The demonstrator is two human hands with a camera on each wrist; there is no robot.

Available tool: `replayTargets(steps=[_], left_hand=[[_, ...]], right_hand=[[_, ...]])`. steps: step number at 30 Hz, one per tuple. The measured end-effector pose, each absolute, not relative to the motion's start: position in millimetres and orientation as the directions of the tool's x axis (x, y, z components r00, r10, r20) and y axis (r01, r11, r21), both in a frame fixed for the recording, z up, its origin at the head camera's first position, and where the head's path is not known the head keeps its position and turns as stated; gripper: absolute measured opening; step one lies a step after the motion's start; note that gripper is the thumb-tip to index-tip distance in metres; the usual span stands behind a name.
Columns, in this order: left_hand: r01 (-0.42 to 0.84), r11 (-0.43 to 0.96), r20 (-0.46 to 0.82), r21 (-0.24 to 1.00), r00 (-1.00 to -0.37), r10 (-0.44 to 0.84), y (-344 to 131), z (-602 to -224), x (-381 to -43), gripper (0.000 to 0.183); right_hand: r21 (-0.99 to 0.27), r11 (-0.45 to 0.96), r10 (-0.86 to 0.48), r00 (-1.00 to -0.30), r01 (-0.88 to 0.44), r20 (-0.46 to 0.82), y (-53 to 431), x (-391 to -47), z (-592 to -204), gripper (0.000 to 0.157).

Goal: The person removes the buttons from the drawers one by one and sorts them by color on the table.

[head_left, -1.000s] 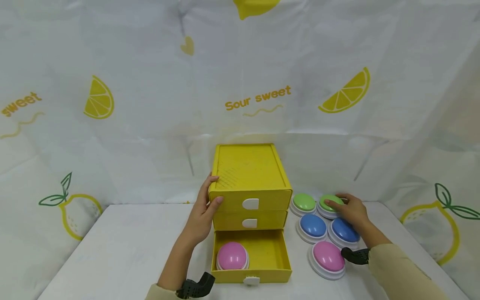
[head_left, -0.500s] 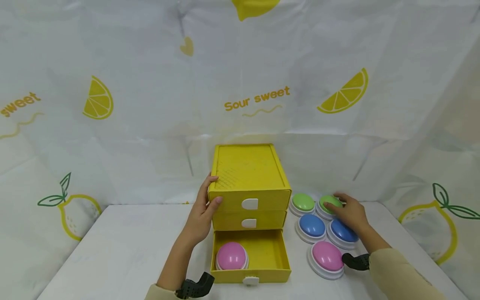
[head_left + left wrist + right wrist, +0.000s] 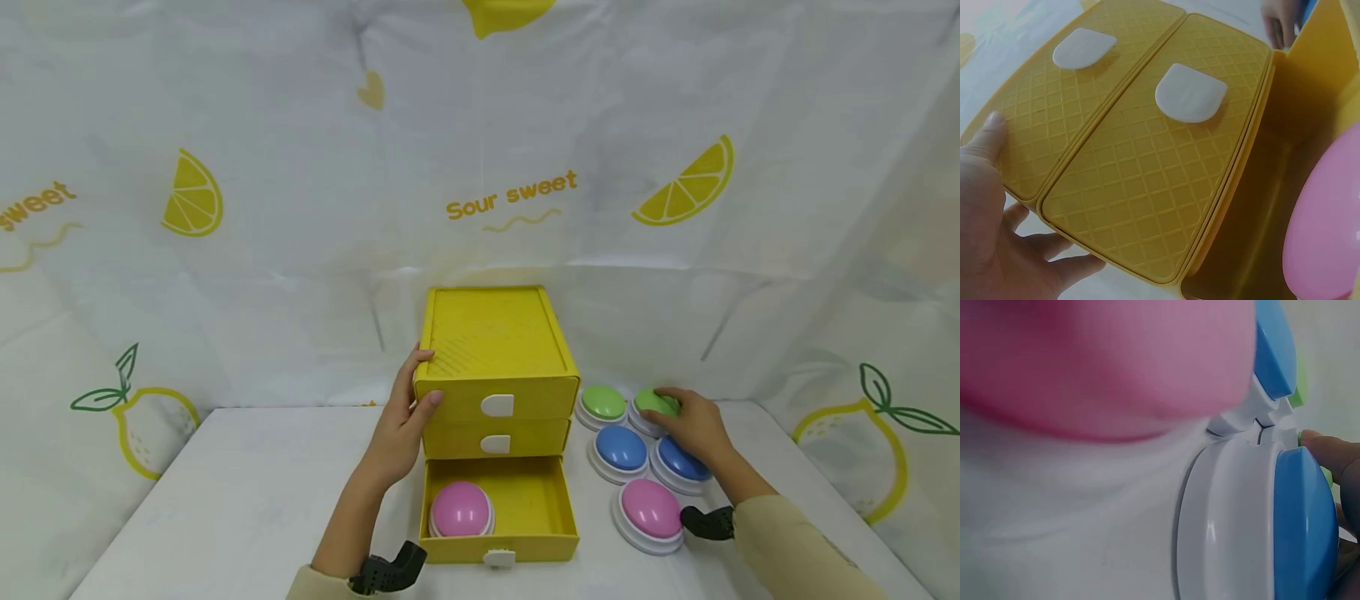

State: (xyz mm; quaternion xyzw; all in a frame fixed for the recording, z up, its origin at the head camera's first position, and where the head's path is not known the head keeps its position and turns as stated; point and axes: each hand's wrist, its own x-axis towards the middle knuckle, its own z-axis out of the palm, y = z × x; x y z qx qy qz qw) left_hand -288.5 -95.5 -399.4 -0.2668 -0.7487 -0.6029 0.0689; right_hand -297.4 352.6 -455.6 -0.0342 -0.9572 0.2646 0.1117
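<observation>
A yellow drawer unit [image 3: 495, 333] stands mid-table, its bottom drawer [image 3: 532, 500] pulled out. Inside that drawer, on the left, sits a pink domed push button [image 3: 461, 508] with a white base. My left hand [image 3: 396, 442] grips the unit's front left edge, thumb on the front, fingers along the side. To the right, my right hand [image 3: 697, 427] holds a green push button [image 3: 654, 403] by its dome, between thumb and fingers. Below that hand is a blue push button [image 3: 681, 460], partly covered. In the right wrist view, the blue button [image 3: 1307, 525] hides most of the green one.
Another green button [image 3: 603, 402], a second blue one [image 3: 621, 448] and a second pink one [image 3: 651, 508] stand right of the unit. The two upper drawers with white tabs [image 3: 497, 405] are closed. A lemon-print cloth [image 3: 300, 208] hangs behind the white table [image 3: 247, 500].
The fingers of my right hand have come slightly further left over the green button. My left hand stays on the drawer unit. The whole head view has shifted slightly.
</observation>
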Motion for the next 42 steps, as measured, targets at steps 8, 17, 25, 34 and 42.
replayTargets(steps=[8, 17, 25, 34, 42], left_hand=[[0.493, 0.118, 0.439, 0.862, -0.842, 0.315, -97, -400, -288, 0.05], [0.477, 0.133, 0.421, 0.869, -0.853, 0.31, -94, -397, -289, 0.05], [0.485, 0.13, 0.429, 0.865, -0.848, 0.313, -96, -397, -289, 0.05], [0.473, 0.141, 0.415, 0.87, -0.856, 0.309, -94, -398, -291, 0.049], [0.477, 0.135, 0.421, 0.868, -0.853, 0.31, -95, -397, -290, 0.049]], right_hand=[[-0.482, 0.876, 0.112, -0.979, 0.017, 0.169, 345, -297, -452, 0.061], [-0.457, 0.889, 0.08, -0.964, -0.045, 0.252, 329, -275, -433, 0.059], [-0.556, 0.818, 0.05, -0.944, -0.149, 0.327, 270, -226, -392, 0.054], [-0.698, 0.669, -0.022, -0.945, -0.257, 0.327, 207, -192, -364, 0.042], [-0.782, 0.56, -0.114, -0.961, -0.272, 0.252, 157, -193, -350, 0.038]])
